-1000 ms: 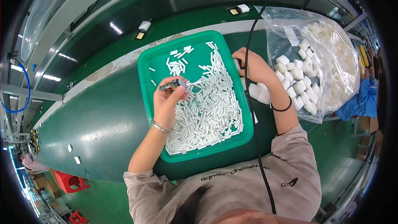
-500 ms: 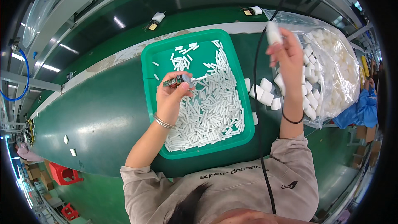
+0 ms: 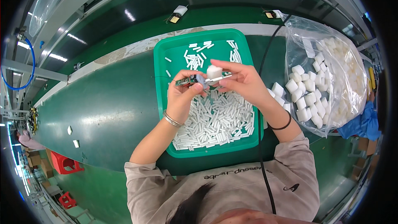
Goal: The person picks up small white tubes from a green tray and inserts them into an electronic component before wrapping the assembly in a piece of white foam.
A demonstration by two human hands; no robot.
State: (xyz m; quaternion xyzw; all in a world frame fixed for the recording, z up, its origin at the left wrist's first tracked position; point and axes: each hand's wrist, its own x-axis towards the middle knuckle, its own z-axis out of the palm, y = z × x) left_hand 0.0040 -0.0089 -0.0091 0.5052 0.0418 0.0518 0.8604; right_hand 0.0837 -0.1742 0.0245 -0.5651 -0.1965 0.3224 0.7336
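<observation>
A green conveyor belt (image 3: 103, 112) runs across the view, and on it stands a green tray (image 3: 163, 83) with many small white sticks (image 3: 215, 120) heaped in its near half. To the right lies a big clear plastic bag (image 3: 331, 70) full of white foam caps, and a few loose caps (image 3: 277, 89) lie on the belt between the bag and the tray.

Both hands are raised above the middle of the tray and meet there. The right hand (image 3: 244, 81) has its thumb and fingers closed on one white foam cap (image 3: 214, 71) – the cap stands out above the fingertips. The left hand (image 3: 182, 95) is pinched on a small green circuit board (image 3: 186, 81), which sticks out to the left of its fingers. The cap is just beside the right end of the board, almost touching.
</observation>
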